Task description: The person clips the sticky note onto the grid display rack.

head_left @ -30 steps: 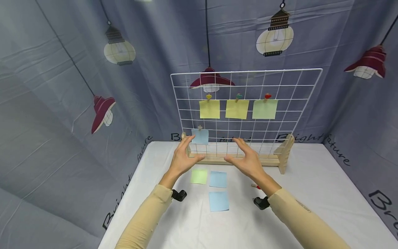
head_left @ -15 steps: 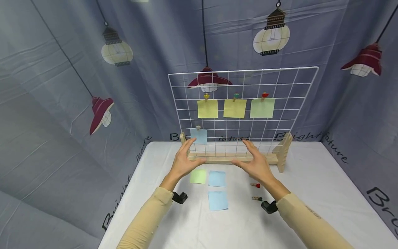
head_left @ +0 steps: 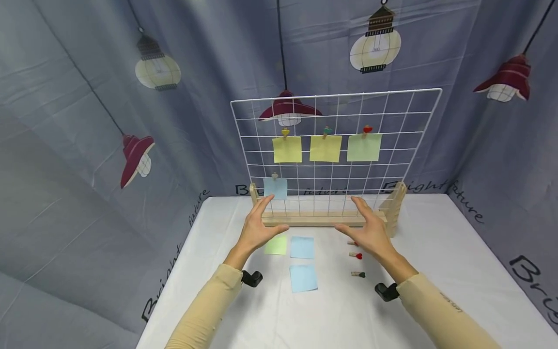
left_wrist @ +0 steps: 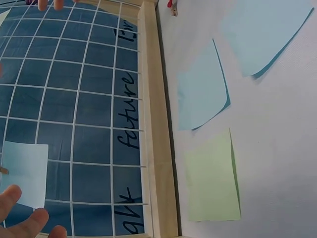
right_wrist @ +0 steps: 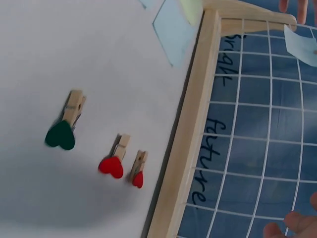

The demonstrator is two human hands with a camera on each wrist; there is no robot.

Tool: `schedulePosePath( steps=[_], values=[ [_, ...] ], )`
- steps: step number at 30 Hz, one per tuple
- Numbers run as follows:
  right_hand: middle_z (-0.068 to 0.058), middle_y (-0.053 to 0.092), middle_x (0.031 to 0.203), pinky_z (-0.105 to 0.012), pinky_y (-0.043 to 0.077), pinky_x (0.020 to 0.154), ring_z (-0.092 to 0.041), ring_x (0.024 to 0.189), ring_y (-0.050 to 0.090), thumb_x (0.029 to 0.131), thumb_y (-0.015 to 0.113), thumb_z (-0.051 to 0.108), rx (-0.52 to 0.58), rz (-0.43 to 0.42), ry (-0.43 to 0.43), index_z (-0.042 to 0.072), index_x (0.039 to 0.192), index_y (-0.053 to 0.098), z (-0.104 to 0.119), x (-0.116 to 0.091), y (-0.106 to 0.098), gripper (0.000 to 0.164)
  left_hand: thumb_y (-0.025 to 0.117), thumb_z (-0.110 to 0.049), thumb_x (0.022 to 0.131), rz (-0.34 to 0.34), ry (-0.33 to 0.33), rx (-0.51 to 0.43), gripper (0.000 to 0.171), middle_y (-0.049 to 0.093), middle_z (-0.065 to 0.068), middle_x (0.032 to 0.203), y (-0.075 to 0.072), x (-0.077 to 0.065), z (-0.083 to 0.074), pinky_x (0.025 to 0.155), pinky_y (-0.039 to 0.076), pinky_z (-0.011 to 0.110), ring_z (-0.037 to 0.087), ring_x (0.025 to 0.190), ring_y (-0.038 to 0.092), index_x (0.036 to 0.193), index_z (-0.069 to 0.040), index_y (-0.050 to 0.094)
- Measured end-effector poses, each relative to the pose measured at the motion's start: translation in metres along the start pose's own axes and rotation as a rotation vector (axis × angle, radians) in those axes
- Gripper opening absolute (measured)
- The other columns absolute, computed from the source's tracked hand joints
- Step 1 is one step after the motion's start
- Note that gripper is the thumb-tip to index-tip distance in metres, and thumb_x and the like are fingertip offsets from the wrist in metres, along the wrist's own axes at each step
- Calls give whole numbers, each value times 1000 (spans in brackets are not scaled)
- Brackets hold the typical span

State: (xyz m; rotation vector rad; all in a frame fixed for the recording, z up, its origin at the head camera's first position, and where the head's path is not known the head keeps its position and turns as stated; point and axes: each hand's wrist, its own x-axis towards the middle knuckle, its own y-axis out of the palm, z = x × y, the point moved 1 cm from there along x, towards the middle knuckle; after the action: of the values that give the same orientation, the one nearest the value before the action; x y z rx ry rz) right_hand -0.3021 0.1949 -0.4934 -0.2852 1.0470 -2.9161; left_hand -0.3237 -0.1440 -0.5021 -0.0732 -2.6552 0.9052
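Observation:
My left hand [head_left: 255,230] is raised before the lower left of a white wire grid [head_left: 331,169], fingers and thumb spread, holding nothing. Its fingertips are close to a blue sticky note [head_left: 275,188] clipped there; whether they touch it I cannot tell. My right hand [head_left: 370,234], likewise spread and holding nothing, hovers before the grid's lower right. Near it on the table lie three small clothespins: one with a green heart [right_wrist: 60,135] and two with red hearts, a larger one [right_wrist: 112,166] and a smaller one [right_wrist: 138,179].
Higher on the grid, heart clothespins hold two yellow notes [head_left: 287,150] [head_left: 325,149] and a pale green note [head_left: 364,147]. A green note [left_wrist: 214,181] and two blue notes [head_left: 302,247] [head_left: 303,278] lie on the white table [head_left: 279,315]. A wooden base [head_left: 314,221] supports the grid.
My right hand has moved to the right, away from the left hand, bringing the clothespins beneath it into sight. The left hand stays nearly in place. The head view has shifted slightly.

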Motion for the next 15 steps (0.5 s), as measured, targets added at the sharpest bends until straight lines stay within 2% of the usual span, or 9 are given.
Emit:
schedulePosePath(
  steps=[6, 8, 13, 15],
  values=[
    [-13, 14, 173, -74, 26, 115, -48, 156, 19, 86, 80, 54, -17, -5, 8, 24, 166, 21, -7, -2, -2, 104, 86, -54, 78, -4, -22, -10, 99, 35, 3, 167, 4, -4, 6, 114, 35, 68, 36, 153, 34, 160, -30, 37],
    [-14, 15, 173, -74, 26, 115, -49, 156, 19, 86, 80, 54, -27, -10, 10, 22, 166, 23, -10, -3, -2, 103, 86, -55, 78, -12, -25, -12, 98, 36, 1, 166, 6, -6, 9, 115, 35, 67, 35, 153, 35, 159, -33, 38],
    [-16, 18, 172, -73, 26, 115, -48, 155, 21, 86, 81, 53, -32, -22, 15, 20, 165, 25, -16, -8, -4, 103, 87, -53, 78, -27, -31, -23, 95, 39, 2, 165, 10, -12, 14, 114, 36, 66, 35, 151, 38, 158, -42, 37],
    [-17, 19, 172, -73, 27, 116, -49, 155, 22, 86, 80, 52, -21, -23, 22, 20, 165, 25, -18, -11, -5, 102, 87, -51, 79, -30, -30, -30, 94, 42, 4, 163, 12, -13, 16, 113, 38, 66, 36, 149, 40, 158, -41, 37]
  ],
)
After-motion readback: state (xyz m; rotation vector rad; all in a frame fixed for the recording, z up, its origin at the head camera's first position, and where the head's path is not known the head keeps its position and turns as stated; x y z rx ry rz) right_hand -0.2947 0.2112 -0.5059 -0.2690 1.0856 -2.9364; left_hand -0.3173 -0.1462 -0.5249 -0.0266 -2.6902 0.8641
